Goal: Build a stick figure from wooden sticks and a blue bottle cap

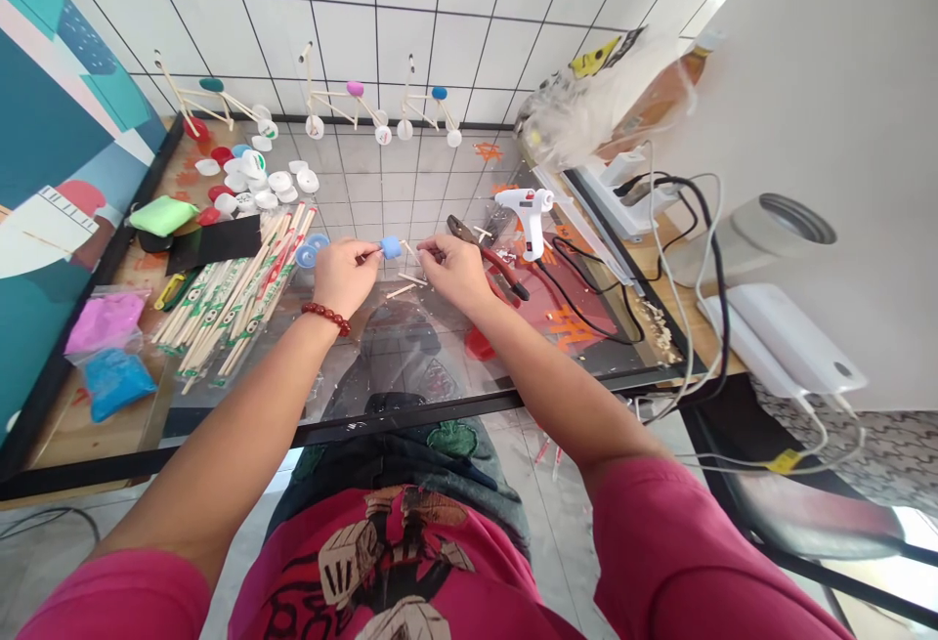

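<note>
Just above the lower centre of the frame, both bare hands work over a glass-topped table [432, 366]. The left hand [344, 277], a red bead bracelet [326, 319] on its wrist, pinches a small blue foam block [391, 247] at its fingertips; the right hand [455, 274] pinches a thin wooden stick [411, 252] just beside it. Red-handled pliers [488, 264] lie right of the right hand, a white glue gun [531, 220] beyond them. Wrapped chopsticks [234, 298] lie left, with bottle caps [253, 176] behind. Along the far edge, upper centre, stand three stick-and-cap models [348, 98].
</note>
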A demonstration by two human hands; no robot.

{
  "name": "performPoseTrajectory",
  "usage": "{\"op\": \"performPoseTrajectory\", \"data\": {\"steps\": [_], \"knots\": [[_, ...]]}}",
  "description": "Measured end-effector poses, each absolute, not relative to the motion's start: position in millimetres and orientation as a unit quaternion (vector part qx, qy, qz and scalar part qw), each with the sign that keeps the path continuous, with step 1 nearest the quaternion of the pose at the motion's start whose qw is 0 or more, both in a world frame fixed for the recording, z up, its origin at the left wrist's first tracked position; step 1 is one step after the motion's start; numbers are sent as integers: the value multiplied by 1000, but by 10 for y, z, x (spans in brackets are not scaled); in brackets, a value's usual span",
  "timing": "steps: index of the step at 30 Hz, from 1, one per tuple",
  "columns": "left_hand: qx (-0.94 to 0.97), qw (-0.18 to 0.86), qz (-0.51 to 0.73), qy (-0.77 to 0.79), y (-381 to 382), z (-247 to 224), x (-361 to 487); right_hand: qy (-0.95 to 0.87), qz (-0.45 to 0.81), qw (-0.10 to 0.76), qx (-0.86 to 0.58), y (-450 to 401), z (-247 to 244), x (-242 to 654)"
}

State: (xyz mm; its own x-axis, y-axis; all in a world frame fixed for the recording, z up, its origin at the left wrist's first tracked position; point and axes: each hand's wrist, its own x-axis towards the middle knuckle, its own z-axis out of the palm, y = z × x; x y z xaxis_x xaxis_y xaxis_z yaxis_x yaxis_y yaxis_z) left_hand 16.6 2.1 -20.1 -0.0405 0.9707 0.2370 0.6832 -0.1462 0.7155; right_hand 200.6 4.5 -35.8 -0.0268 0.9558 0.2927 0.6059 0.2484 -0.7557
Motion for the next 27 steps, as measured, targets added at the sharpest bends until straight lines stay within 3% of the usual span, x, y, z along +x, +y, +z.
{"op": "performPoseTrajectory", "data": {"steps": [11, 27], "knots": [[676, 177, 346, 626, 38, -232, 156, -756, 149, 299, -564, -35, -247, 2107], [690, 144, 303, 641, 42, -269, 152, -757, 142, 272, -577, -31, -238, 2085]]}}
